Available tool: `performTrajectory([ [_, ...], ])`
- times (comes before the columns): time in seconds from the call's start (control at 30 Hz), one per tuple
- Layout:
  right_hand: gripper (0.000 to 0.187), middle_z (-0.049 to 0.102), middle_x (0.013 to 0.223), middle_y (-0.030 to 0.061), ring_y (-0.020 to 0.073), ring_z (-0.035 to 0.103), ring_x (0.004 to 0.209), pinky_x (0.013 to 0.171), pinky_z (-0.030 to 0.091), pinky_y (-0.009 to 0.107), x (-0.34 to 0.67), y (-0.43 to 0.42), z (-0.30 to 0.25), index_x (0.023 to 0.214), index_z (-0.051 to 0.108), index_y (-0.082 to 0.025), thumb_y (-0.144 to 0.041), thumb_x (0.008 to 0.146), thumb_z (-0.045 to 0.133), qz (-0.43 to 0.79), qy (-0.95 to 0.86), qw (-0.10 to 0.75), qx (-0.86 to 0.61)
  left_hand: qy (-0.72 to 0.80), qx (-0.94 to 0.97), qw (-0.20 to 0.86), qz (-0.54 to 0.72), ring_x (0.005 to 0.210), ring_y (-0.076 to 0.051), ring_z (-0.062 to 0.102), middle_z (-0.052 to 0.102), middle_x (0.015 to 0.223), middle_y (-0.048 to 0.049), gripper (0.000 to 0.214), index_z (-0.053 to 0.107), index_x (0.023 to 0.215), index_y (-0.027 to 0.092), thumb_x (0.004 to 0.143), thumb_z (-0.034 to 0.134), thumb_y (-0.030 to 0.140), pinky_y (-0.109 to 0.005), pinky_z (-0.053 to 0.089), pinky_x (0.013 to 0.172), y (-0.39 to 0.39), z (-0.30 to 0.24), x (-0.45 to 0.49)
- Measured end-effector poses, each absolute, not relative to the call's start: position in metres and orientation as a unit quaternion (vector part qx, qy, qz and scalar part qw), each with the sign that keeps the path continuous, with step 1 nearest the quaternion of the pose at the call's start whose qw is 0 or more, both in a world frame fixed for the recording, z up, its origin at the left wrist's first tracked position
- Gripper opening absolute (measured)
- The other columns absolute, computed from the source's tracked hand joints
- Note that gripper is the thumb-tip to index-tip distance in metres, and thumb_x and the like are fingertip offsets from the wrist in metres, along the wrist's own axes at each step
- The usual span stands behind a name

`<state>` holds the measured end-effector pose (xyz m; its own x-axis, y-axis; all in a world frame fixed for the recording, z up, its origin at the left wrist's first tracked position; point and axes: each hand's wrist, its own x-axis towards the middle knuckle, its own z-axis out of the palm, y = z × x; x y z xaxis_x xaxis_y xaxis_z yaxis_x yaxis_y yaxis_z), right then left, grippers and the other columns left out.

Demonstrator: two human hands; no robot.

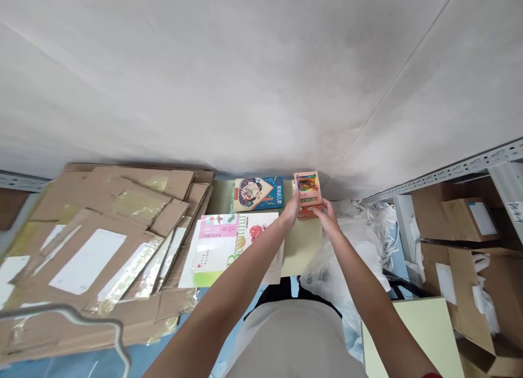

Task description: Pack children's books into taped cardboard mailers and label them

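Observation:
At the back of the pale green table (pixel 302 252), a small pink-orange book (pixel 308 187) with a rainbow-coloured picture lies over another orange piece whose lower edge shows. My left hand (pixel 291 209) grips its left edge. On the lower right corner, my right hand (pixel 328 219) has its thumb and fingers closed. To the left lies a blue and cream book (pixel 259 194) with a round portrait on its cover, on top of something green. Nearer to me, a white booklet (pixel 216 252) with fruit pictures lies over other flat sheets, partly behind my left forearm.
Flattened cardboard boxes (pixel 90 252) are piled on the left, with a grey bent tube (pixel 81 316) in front. Clear plastic bags (pixel 355 242) bulge on the right, beside a metal shelf (pixel 449 174) holding cartons. A grey wall (pixel 261 84) rises behind the table.

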<state>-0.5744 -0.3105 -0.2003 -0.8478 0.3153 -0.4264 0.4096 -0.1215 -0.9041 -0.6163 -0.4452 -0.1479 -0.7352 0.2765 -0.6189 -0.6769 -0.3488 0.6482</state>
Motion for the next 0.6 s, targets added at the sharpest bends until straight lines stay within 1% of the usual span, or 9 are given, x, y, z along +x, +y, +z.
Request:
performTrajectory([
  [0.1, 0.051, 0.065, 0.128, 0.0106, 0.0264, 0.059, 0.121, 0.102, 0.045, 0.042, -0.574, -0.306, -0.197, 0.107, 0.060, -0.022, -0.029, 0.058, 0.073, -0.723, 0.622, 0.050, 0.296, 0.540, -0.212, 0.311, 0.753, 0.129, -0.029, 0.053, 0.071, 0.119, -0.0125, 0.062, 0.070, 0.109, 0.020, 0.087, 0.040, 0.069, -0.042, 0.042, 0.106, -0.444, -0.133, -0.610],
  [0.17, 0.049, 0.066, 0.127, 0.0113, 0.0266, 0.060, 0.119, 0.100, 0.046, 0.041, -0.571, -0.302, -0.194, 0.105, 0.062, -0.021, -0.029, 0.058, 0.073, -0.729, 0.606, 0.063, 0.312, 0.573, -0.217, 0.307, 0.728, 0.133, -0.030, 0.049, 0.069, 0.123, -0.0120, 0.061, 0.070, 0.110, 0.021, 0.087, 0.040, 0.069, -0.044, 0.040, 0.108, -0.442, -0.125, -0.602],
  [0.23, 0.048, 0.067, 0.125, 0.0112, 0.0273, 0.060, 0.119, 0.098, 0.047, 0.039, -0.564, -0.297, -0.191, 0.104, 0.064, -0.021, -0.031, 0.058, 0.073, -0.732, 0.598, 0.076, 0.319, 0.606, -0.233, 0.296, 0.701, 0.135, -0.031, 0.046, 0.066, 0.128, -0.0110, 0.058, 0.068, 0.113, 0.024, 0.087, 0.041, 0.068, -0.047, 0.037, 0.109, -0.439, -0.121, -0.591],
  [0.33, 0.045, 0.070, 0.118, 0.0086, 0.0274, 0.062, 0.114, 0.090, 0.049, 0.036, -0.550, -0.290, -0.191, 0.099, 0.067, -0.022, -0.034, 0.057, 0.075, -0.740, 0.583, 0.092, 0.323, 0.632, -0.256, 0.271, 0.679, 0.134, -0.033, 0.047, 0.065, 0.131, -0.0104, 0.052, 0.068, 0.112, 0.026, 0.085, 0.047, 0.065, -0.050, 0.037, 0.108, -0.434, -0.123, -0.573],
  [0.47, 0.040, 0.074, 0.101, 0.0047, 0.0236, 0.068, 0.098, 0.079, 0.052, 0.032, -0.532, -0.286, -0.199, 0.092, 0.069, -0.024, -0.035, 0.055, 0.075, -0.774, 0.547, 0.114, 0.297, 0.610, -0.272, 0.229, 0.708, 0.132, -0.034, 0.048, 0.066, 0.128, -0.0123, 0.045, 0.070, 0.107, 0.025, 0.082, 0.057, 0.061, -0.048, 0.040, 0.105, -0.431, -0.133, -0.548],
  [0.6, 0.045, 0.073, 0.091, 0.0022, 0.0192, 0.070, 0.081, 0.073, 0.055, 0.033, -0.522, -0.292, -0.209, 0.097, 0.065, -0.026, -0.034, 0.054, 0.076, -0.799, 0.512, 0.115, 0.292, 0.587, -0.287, 0.228, 0.722, 0.135, -0.033, 0.044, 0.058, 0.139, -0.0107, 0.048, 0.065, 0.114, 0.028, 0.080, 0.059, 0.062, -0.052, 0.038, 0.104, -0.430, -0.138, -0.529],
])
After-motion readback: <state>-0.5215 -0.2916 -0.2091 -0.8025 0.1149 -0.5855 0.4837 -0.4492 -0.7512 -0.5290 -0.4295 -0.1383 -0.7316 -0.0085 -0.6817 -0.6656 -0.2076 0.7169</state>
